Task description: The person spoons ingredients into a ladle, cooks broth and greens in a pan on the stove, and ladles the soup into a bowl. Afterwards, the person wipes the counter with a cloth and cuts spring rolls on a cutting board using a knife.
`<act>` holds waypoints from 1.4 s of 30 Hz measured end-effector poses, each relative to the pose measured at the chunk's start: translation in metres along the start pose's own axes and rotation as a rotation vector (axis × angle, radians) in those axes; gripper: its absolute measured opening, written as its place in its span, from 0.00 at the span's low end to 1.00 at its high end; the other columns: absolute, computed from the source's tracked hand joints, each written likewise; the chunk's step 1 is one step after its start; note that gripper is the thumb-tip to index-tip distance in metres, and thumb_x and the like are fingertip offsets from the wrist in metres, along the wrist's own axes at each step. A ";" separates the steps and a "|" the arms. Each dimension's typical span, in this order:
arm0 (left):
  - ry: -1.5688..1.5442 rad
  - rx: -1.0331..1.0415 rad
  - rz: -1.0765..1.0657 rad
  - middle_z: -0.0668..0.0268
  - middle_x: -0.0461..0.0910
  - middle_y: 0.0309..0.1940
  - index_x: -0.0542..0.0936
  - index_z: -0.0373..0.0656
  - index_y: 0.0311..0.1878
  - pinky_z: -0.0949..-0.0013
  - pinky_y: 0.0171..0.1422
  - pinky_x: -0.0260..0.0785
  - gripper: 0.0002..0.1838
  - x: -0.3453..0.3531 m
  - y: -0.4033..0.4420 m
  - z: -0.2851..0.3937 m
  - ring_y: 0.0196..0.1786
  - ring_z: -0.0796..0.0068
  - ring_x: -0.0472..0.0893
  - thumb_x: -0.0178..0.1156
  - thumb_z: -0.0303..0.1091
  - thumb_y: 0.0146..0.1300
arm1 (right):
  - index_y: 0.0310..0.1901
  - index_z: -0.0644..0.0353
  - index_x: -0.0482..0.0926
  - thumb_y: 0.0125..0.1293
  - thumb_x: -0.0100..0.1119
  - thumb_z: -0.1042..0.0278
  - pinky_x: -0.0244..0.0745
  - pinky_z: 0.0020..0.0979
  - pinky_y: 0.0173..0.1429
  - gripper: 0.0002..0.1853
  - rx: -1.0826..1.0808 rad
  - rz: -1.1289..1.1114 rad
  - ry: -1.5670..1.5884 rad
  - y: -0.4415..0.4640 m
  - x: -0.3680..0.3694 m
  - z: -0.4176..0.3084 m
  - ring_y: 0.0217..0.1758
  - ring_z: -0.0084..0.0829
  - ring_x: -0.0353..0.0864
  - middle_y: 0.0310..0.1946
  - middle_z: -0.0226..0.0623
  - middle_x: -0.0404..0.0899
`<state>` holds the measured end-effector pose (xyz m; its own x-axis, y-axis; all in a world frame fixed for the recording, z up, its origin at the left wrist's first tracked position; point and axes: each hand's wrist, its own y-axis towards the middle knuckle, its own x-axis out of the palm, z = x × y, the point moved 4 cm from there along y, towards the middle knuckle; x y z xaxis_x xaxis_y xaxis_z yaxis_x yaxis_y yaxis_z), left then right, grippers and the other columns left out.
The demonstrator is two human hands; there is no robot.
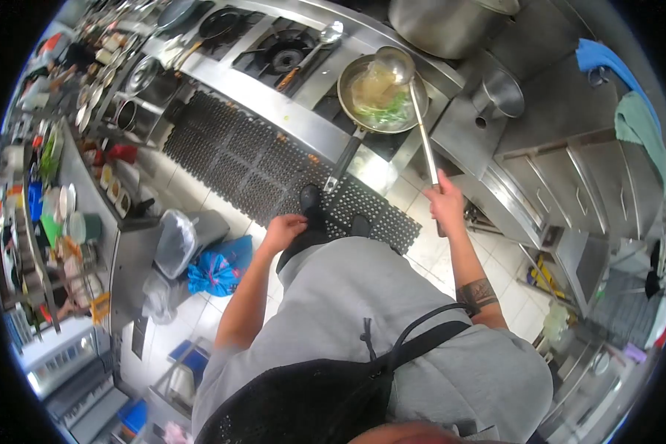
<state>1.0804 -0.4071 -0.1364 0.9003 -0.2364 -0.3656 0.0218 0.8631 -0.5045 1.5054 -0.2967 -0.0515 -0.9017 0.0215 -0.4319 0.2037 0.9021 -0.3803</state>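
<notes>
A long ladle (424, 137) is in my right hand (445, 203), whose fingers wrap round its dark handle end. The ladle's bowl rests in a frying pan (344, 87) on the stove, over pale food (374, 87) and chopped greens (389, 112). The pan's handle (344, 163) points down toward me, and no hand touches it. My left hand (284, 232) hangs low in front of my left side, away from the pan, with its fingers curled together; whether anything small is between them is hidden.
A large pot (451, 26) stands behind the pan. Left of it are a spoon (311, 58) and a burner (287, 55). A metal container (499, 92) is at the right. Below lie a black mat (237, 148), a bin (177, 240) and a blue bag (218, 268).
</notes>
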 end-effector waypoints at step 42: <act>-0.134 1.410 0.313 0.61 0.72 0.18 0.81 0.31 0.26 0.64 0.21 0.55 0.06 -0.146 -0.428 0.221 0.17 0.67 0.70 0.69 0.18 0.56 | 0.43 0.53 0.73 0.66 0.55 0.75 0.64 0.34 0.16 0.06 0.158 -0.323 0.161 -0.055 0.119 -0.085 0.15 0.27 0.68 0.20 0.29 0.68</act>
<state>1.0357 -0.6435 0.3052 0.9797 0.0152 -0.2001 0.1508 0.6023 0.7839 1.3548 -0.3076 -0.0122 -0.9746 -0.1741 -0.1407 -0.0553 0.7963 -0.6023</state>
